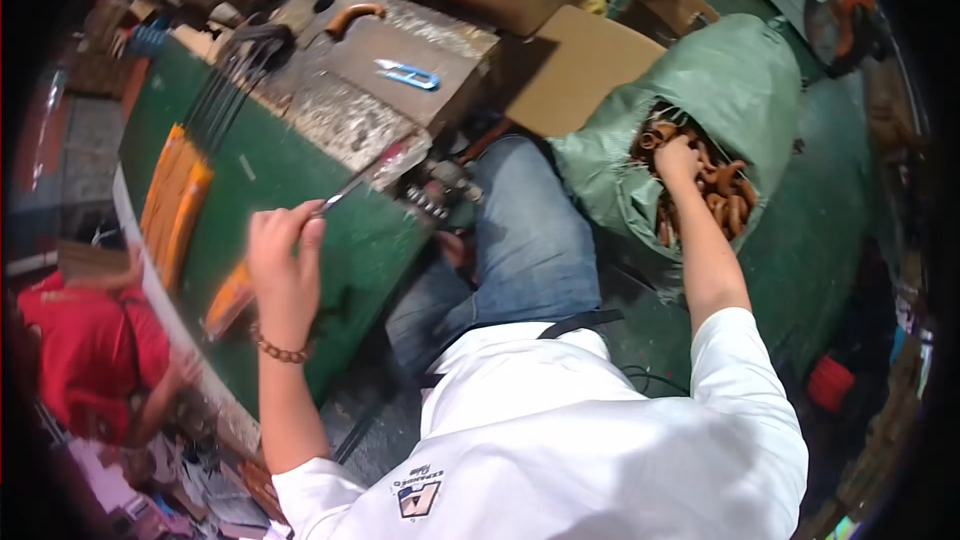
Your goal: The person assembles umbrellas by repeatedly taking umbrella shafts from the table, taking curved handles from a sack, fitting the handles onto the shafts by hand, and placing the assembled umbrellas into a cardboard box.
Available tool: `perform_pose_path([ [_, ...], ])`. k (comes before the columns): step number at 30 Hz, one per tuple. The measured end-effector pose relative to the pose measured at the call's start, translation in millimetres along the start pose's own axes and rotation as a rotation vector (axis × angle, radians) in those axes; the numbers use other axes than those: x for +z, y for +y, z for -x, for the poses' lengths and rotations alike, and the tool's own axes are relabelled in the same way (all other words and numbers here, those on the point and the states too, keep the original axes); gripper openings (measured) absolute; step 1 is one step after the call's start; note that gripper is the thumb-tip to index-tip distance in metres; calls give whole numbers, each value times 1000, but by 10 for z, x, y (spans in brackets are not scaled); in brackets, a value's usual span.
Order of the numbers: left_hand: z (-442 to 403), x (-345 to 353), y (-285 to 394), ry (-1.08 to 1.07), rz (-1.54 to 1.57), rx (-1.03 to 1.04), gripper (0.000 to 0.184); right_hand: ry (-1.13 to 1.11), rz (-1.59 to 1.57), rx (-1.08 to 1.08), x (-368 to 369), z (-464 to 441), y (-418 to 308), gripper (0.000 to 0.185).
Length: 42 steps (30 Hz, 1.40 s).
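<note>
My left hand (287,255), with a beaded bracelet at the wrist, is raised over the green tabletop (250,168). Its fingers pinch a thin metal rod (347,188) that points up and right. On the right, my right hand (679,162) reaches into the mouth of a green sack (730,70). Brown curved pieces (727,180) fill the sack's opening. The right fingers are bent down among these pieces, and their tips are hidden, so what they hold is unclear.
Blue snips (408,75) and a brown curved handle (354,17) lie on the worn bench block (385,40). Orange-wrapped bundles (172,202) with dark rods rest at left. A co-worker in red (95,345) is beyond the table edge. Cardboard (580,65) stands beside the sack.
</note>
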<state>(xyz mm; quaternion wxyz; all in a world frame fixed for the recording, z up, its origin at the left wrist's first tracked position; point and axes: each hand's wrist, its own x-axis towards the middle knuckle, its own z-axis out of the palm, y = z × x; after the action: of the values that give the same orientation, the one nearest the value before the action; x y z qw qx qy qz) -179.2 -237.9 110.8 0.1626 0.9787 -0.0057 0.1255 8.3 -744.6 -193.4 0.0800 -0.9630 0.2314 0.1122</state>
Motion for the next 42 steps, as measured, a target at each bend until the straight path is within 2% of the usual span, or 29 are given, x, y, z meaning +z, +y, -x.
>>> perform_pose_path([
  [3,141,-59,174,47,55,36,12,-27,54,-38,55,-44,154,40],
  [8,306,-120,303,31,87,58,12,10,-120,-107,10,19,441,38],
  [12,340,-170,376,9,184,11,12,-311,-601,-27,-267,61,654,35],
  [13,340,-179,390,9,186,17,12,-307,-603,-23,-368,105,666,35],
  [17,390,-195,426,-51,287,-94,12,-327,-814,-116,-964,665,362,22],
  [19,395,-192,433,-63,304,-74,12,-239,-969,-306,-1300,1084,42,14],
  [20,392,-189,437,-78,317,-54,12,-238,-962,-307,-1424,1265,-105,14],
  [22,384,-180,466,-108,348,-10,13,-340,-1198,-465,-1616,1593,-369,12],
  [24,393,-204,548,-109,356,8,13,-329,-1200,-618,-1729,1900,-561,15],
  [27,402,-307,718,-112,351,72,12,-161,-1084,-903,-1865,2250,-803,22],
  [30,425,-451,916,-134,315,95,12,-122,-1127,-996,-1938,2424,-981,22],
  [32,440,-561,1031,-145,244,93,13,-41,-1204,-1205,-1971,2462,-1058,20],
  [38,405,-723,1262,-209,155,111,12,-144,-1125,-1265,-2049,2520,-1068,25],
  [42,349,-707,1308,-228,-12,188,14,-67,-1033,-1299,-2096,2521,-1085,25],
])
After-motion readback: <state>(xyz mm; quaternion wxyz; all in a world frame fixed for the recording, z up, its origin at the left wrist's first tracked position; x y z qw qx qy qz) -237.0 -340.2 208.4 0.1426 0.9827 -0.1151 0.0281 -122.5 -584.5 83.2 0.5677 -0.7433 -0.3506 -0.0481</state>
